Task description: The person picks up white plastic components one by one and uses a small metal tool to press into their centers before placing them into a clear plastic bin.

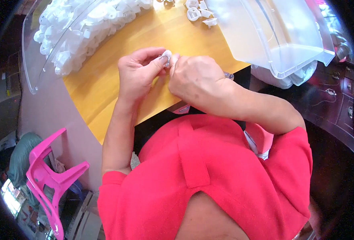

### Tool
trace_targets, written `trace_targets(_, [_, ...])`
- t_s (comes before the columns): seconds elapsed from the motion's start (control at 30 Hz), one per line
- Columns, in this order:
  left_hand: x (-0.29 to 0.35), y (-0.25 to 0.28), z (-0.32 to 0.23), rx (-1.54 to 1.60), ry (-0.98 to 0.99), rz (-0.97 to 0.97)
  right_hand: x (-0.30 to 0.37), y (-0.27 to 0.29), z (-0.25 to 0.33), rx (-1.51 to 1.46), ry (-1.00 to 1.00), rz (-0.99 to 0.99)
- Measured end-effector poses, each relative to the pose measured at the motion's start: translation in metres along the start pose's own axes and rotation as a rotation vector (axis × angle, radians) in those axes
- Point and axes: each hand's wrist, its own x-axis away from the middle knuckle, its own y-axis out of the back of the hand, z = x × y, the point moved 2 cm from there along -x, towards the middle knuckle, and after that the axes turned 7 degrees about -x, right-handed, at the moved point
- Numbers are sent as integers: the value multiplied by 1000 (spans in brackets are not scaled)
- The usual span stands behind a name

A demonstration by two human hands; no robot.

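Observation:
Over the yellow tabletop (109, 94), my left hand (139, 72) pinches a small white plastic part (167, 53) between thumb and fingers. Close against it, my right hand (199, 76) is closed, its fingertips meeting the part. From the little-finger side of the right hand pokes the rounded, greyish end of a handle (229, 76); the rest of that tool is hidden in the fist, so its kind does not show. What the tool's front end touches is covered by the fingers.
A large heap of white plastic parts (81, 32) lies at the far left, beside a clear curved plastic edge (35, 82). Several loose white parts (201, 14) sit at the back. A translucent bin (261, 48) stands far right. A pink plastic chair (51, 176) is at lower left.

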Motion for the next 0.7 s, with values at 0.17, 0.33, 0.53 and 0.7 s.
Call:
trace_targets(0.17, [1, -1, -1, -15, -4, 19, 4, -6, 2, 132, -41, -62])
trace_targets(0.33, [-2, 0, 1, -11, -13, 70, 8, -18, -3, -73, -97, -92])
trace_targets(0.53, [1, 9, 3, 157, 35, 107, 22, -8, -8, -217, -182, -200])
trace_targets(0.7, [0, 11, 7, 160, 44, 104, 22, -5, -4, -118, -166, -275])
